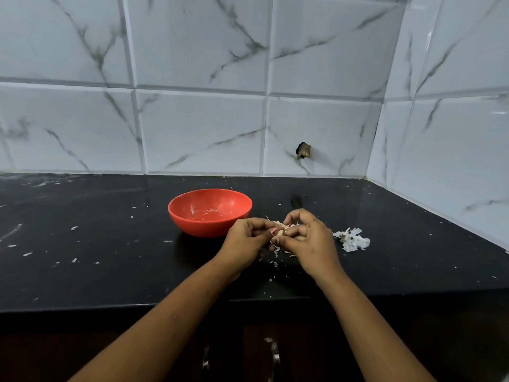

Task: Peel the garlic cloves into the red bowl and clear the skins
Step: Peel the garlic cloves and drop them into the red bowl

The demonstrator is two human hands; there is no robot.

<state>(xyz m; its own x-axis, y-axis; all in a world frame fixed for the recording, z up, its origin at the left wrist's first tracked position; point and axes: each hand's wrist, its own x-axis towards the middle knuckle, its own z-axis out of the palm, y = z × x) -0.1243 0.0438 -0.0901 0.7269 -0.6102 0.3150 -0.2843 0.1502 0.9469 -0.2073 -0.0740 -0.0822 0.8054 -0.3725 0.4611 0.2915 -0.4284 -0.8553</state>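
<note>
Red bowl (201, 226) lies at ten o'clock from the garlic clove (280, 232); left hand (246, 239) and right hand (308, 241) both pinch it; left nearer.

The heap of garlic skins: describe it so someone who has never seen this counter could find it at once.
On the black counter, look right of the red bowl. The heap of skins lies close beside the right hand, on its far side from the bowl. Unlike the tiny flecks scattered around, it is one clump of broad white papery sheets.
</note>
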